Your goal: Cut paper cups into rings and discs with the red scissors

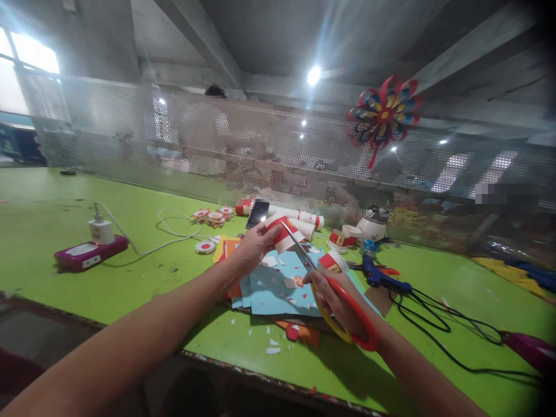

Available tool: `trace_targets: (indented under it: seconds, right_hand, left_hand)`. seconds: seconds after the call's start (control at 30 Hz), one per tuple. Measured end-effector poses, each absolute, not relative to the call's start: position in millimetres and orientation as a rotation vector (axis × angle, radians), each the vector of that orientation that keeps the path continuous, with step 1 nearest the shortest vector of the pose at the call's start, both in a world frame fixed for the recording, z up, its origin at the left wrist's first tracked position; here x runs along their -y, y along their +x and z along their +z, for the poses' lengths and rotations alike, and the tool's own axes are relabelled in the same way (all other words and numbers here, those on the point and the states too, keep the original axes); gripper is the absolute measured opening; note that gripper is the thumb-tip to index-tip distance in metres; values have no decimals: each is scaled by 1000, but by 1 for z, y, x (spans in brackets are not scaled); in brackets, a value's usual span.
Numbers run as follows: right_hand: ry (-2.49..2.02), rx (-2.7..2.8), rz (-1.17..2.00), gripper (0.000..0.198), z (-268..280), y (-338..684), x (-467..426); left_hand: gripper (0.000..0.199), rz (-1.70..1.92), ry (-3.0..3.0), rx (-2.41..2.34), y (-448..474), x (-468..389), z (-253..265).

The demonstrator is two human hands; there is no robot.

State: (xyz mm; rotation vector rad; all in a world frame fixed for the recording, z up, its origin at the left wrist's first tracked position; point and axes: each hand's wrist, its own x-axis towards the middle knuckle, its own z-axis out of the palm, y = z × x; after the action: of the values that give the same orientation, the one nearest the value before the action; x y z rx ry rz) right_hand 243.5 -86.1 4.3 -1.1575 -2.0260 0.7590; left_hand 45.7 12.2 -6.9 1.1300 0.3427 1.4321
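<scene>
Worktop [39, 220]: Smooth and green, it shows its widest stretch to the left of the left fingers [273, 233]; its speckled near edge runs below both hands, and black cords cross it right of the right fingers [324, 284].
Screen [130, 127]: Perforated sheeting stands beyond the fingers, the shapes behind its holes blurred.
Blue sheets [273, 298]: Flat, stacked paper lies beneath the fingers, partly covered by the right hand.
Scissors [309, 263]: Gripped by the curled right fingers at the red and yellow handles, the metal blades reach toward the left fingers; how far they part is hard to make out.
Power strip [91, 255]: A purple block sits well left of the left fingers.
Glue gun [382, 277]: Blue plastic rests right of the right fingers.
Paper piece [284, 236]: Red and white, it is pinched in the closed left fingers, a blade across its face.
Scraps [273, 350]: White, angular slivers lie nearer the edge than the fingers.
</scene>
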Motion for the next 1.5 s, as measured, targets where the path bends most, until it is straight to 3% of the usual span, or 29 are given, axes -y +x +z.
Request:
trace_targets:
  seconds: [0.57, 0.83, 1.0, 1.17, 1.33, 1.5]
  right_hand:
    - [-1129, 2004, 831, 51, 0, 250, 81]
    - [-1104, 2147, 420, 38, 4, 249, 78]
    - [-1175, 2176, 359, 29, 6, 251, 73]
    - [-1179, 2243, 475, 14, 6, 264, 63]
    - [-1213, 2206, 808, 27, 8, 279, 55]
    - [-1284, 2192, 764, 31, 11, 291, 51]
  left_hand:
    - [36, 1414, 1164, -343, 46, -12, -8]
    - [42, 1352, 1179, -380, 39, -3, 6]
    - [39, 1295, 1281, -450, 27, -12, 5]
    - [43, 1221, 1328, -487, 14, -22, 6]
    - [44, 1279, 1324, -502, 2, -28, 13]
    - [46, 1440, 1319, -541, -8, -37, 15]
